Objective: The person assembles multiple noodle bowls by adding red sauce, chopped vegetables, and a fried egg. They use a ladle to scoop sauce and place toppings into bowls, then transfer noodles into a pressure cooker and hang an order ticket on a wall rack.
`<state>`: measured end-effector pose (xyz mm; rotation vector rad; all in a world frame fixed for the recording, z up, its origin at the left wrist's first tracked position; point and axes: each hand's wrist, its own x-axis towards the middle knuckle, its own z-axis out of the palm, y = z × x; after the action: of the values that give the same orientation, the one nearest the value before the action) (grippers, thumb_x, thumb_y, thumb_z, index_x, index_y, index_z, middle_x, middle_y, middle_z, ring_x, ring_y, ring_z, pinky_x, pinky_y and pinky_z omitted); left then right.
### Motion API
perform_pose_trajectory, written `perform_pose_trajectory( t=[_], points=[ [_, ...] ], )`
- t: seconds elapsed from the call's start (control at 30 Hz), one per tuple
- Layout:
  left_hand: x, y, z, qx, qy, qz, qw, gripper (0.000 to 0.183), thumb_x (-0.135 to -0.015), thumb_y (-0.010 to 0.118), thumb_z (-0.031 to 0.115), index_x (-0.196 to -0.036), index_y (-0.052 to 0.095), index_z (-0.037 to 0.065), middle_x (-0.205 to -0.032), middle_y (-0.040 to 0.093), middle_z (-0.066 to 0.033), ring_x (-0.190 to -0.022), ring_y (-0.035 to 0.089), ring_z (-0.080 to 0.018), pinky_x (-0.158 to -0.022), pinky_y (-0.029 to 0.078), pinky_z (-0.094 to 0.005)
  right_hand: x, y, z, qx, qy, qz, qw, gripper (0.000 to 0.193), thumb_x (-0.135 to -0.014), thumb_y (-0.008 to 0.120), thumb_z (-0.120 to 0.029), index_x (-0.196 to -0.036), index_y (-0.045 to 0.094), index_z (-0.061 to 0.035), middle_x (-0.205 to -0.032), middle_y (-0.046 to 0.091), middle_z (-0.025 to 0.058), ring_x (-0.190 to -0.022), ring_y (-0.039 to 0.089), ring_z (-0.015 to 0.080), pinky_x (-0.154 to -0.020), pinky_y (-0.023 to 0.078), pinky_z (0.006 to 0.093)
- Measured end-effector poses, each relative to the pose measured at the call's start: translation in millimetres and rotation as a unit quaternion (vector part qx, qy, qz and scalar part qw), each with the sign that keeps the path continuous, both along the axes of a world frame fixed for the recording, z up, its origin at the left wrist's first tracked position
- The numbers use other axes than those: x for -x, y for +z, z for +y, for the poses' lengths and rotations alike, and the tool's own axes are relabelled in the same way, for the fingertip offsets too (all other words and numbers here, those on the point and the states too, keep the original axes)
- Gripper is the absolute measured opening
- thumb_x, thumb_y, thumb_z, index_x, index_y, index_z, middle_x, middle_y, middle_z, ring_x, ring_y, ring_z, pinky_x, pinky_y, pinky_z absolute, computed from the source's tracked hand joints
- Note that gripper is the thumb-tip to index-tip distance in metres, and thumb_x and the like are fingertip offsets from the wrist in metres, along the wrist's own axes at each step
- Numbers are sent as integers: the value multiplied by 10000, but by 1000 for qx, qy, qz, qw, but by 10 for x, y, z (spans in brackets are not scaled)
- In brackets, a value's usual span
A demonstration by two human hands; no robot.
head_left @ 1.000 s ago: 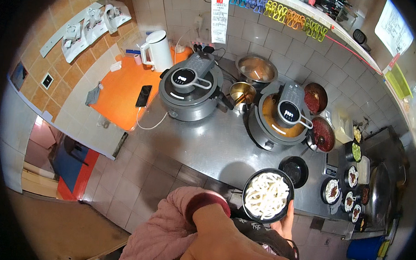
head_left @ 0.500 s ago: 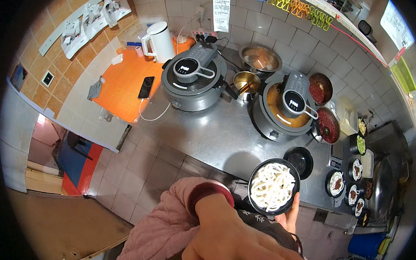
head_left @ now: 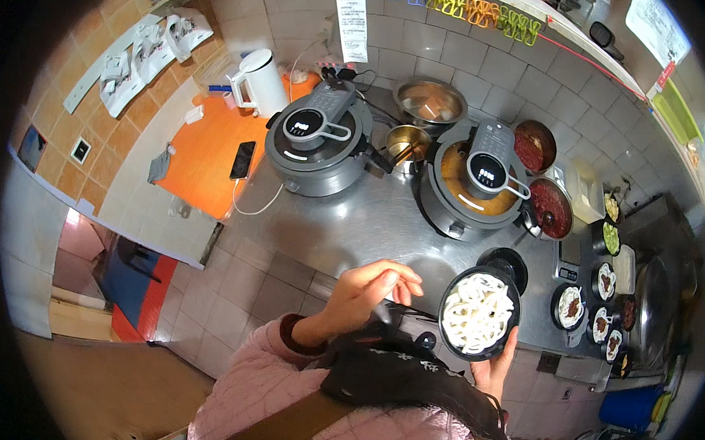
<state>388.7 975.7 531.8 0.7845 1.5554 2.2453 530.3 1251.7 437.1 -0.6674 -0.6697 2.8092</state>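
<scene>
My right hand (head_left: 496,366) grips a black bowl (head_left: 445,340) by its lower right side. White thick noodles (head_left: 478,312) fill that bowl, which is held over the counter's front edge. To the left of it, my left hand (head_left: 374,292) hovers with loosely bent fingers, apart from the bowl, and nothing shows in it. Just behind the noodle bowl, an empty-looking black bowl (head_left: 512,265) sits on the steel counter, partly covered by the one I hold.
Two grey electric cookers (head_left: 316,151) (head_left: 457,209) stand on the steel counter (head_left: 328,239). Pans of red food (head_left: 551,209) and several black bowls with white food and brown topping (head_left: 570,306) are at right. A phone (head_left: 242,160) and white kettle (head_left: 262,82) rest on an orange surface at left.
My left hand has moved away from close to the camera, up and forward to beside the bowl. The noodle bowl in my right hand has shifted slightly right.
</scene>
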Motion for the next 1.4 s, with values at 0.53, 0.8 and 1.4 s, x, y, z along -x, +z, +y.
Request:
perform_pose_trajectory(
  t=[0.53, 0.8, 1.4],
  points=[
    [44, -691, 1185, 309, -74, 85, 944, 230, -983, 525, 158, -1129, 648, 31, -968, 685, -80, -833, 641, -155, -761, 507, -299, -387, -176, 1297, -3, -126, 42, 991, 722, -894, 634, -507, -1477, 390, -157, -1503, 417, 94, -1352, 430, 305, -1069, 407, 537],
    [-111, -700, 2209, 322, -46, 187, 927, 279, -978, 560, 227, -1169, 632, 37, -1033, 670, -130, -869, 659, -266, -765, 520, -345, -336, -246, 2410, -2, -114, 54, 992, 739, -898, 631, -502, -1481, 376, -125, -1507, 407, 108, -1361, 417, 310, -1103, 376, 523],
    [3377, -1053, -372, -68, 456, -349, 816, 146, -926, 494, 28, -1023, 524, -77, -965, 567, -202, -778, 635, -320, -716, 630, -424, 263, -96, 2522, -2, -92, 35, 995, 750, -908, 624, -498, -1489, 355, -108, -1514, 395, 110, -1367, 406, 316, -1113, 367, 518]
  ],
)
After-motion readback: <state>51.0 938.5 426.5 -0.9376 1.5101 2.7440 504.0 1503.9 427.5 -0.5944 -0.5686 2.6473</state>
